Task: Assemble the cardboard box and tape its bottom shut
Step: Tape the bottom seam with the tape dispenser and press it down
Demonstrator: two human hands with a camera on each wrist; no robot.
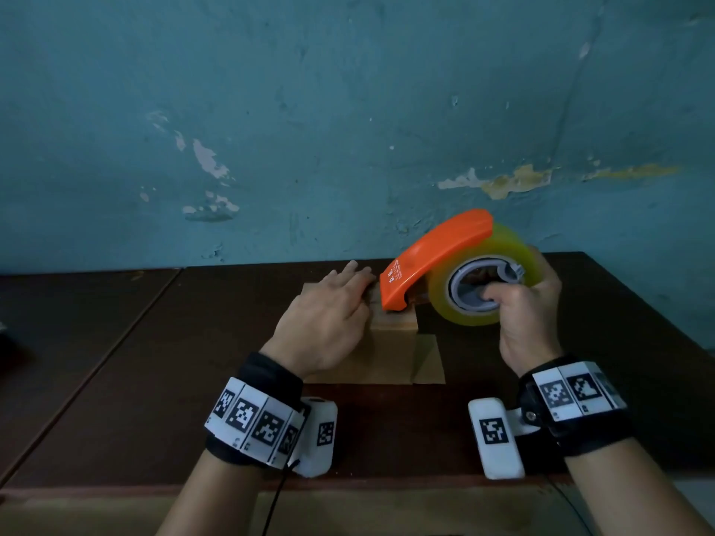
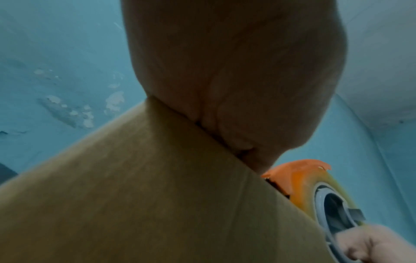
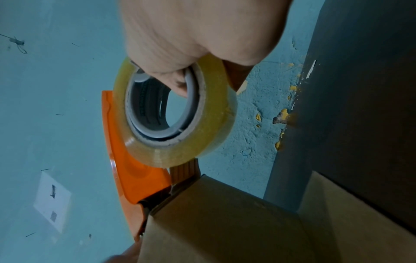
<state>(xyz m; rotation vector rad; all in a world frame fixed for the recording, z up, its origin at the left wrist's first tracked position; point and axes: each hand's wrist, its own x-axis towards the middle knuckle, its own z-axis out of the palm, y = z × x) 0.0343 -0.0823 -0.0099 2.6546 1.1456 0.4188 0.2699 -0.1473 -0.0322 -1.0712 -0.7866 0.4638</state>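
A small brown cardboard box [image 1: 390,352] stands on the dark table [image 1: 193,361], its closed flaps facing up. My left hand [image 1: 329,315] lies flat on the box top with straight fingers, pressing it down; its palm [image 2: 225,71] meets the cardboard [image 2: 135,195] in the left wrist view. My right hand [image 1: 530,303] grips an orange tape dispenser [image 1: 433,257] through the core of its yellowish clear tape roll [image 1: 487,280]. The dispenser's nose touches the box top near the far right edge. In the right wrist view the roll [image 3: 180,113] and orange guard [image 3: 133,165] sit over the box corner [image 3: 225,213].
A peeling blue wall [image 1: 348,110] rises right behind the table. A lower box flap [image 1: 427,359] lies spread on the table to the right of the box. The table's front edge [image 1: 271,485] runs just under my wrists.
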